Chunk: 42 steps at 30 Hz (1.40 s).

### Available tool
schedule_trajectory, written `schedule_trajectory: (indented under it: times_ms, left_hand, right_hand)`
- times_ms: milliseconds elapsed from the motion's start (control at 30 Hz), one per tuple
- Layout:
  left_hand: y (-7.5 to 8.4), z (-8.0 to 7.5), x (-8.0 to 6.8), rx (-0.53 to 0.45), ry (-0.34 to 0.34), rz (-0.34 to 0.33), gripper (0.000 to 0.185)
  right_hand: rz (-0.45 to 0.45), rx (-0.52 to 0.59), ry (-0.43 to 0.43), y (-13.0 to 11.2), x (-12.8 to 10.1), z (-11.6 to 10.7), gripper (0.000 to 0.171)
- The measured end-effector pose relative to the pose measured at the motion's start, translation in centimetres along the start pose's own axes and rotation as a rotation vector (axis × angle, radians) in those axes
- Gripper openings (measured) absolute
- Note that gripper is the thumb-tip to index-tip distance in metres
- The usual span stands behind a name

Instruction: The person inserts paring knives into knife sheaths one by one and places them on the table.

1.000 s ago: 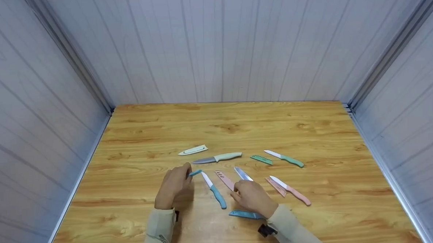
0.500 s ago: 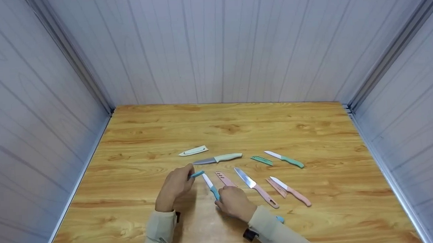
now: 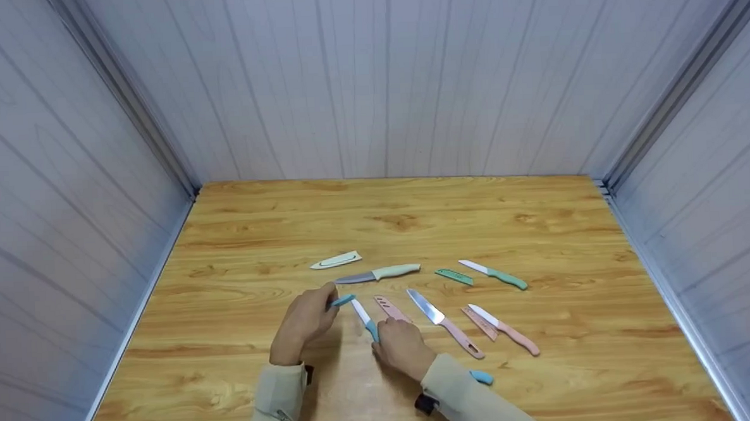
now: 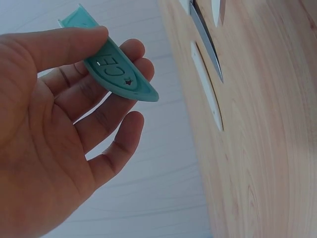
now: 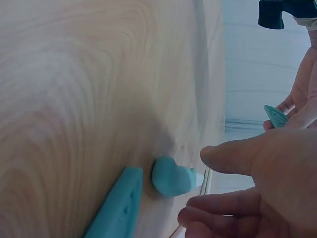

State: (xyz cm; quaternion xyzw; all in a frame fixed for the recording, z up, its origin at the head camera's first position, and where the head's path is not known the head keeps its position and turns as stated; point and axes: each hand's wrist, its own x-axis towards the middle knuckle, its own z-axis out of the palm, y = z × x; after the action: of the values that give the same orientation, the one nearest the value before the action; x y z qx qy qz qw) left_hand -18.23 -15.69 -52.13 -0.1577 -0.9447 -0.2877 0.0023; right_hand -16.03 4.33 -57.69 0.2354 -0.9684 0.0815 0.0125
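Left hand (image 3: 301,327): located left of the blue-handled knife (image 3: 364,318); thumb and fingers pinch the blue sheath (image 4: 119,72) above the table (image 3: 274,227), near the tip of that knife. White sheath (image 3: 336,261): on the table, beyond and left of the knife. Pale-green-handled knife (image 3: 395,271): beyond it, blade pointing left. Pink sheath (image 3: 392,308): just right of it. Right hand (image 3: 403,348): at its handle; thumb and fingers are parted, with the handle between them; contact cannot be determined. Large pink-handled knife (image 3: 460,339), then green sheath (image 3: 454,276): right of it. Second blue handle (image 3: 481,377): right and nearer, partly hidden by the sleeve (image 3: 468,390). Green-handled knife (image 3: 506,278) and small pink-handled knife (image 3: 518,340): farthest right of it.
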Motion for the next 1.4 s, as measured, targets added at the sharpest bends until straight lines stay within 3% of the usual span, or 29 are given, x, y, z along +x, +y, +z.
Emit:
schedule_trajectory:
  times_ms: [733,1000,1400]
  left_hand:
    - [-0.13,-0.4,0.23,-0.013,0.039,-0.01,0.009]
    - [-0.5,-0.61,0.4,-0.022,0.018,-0.058,0.007]
    - [-0.75,-0.8,0.67,-0.024,0.021,-0.095,0.006]
  right_hand:
    - [0.124,0.151,-0.145,-0.44,0.82,0.57,0.017]
    - [0.075,0.164,-0.093,-0.12,0.58,0.7,0.017]
    - [0.077,0.302,-0.191,0.41,0.58,0.31,0.014]
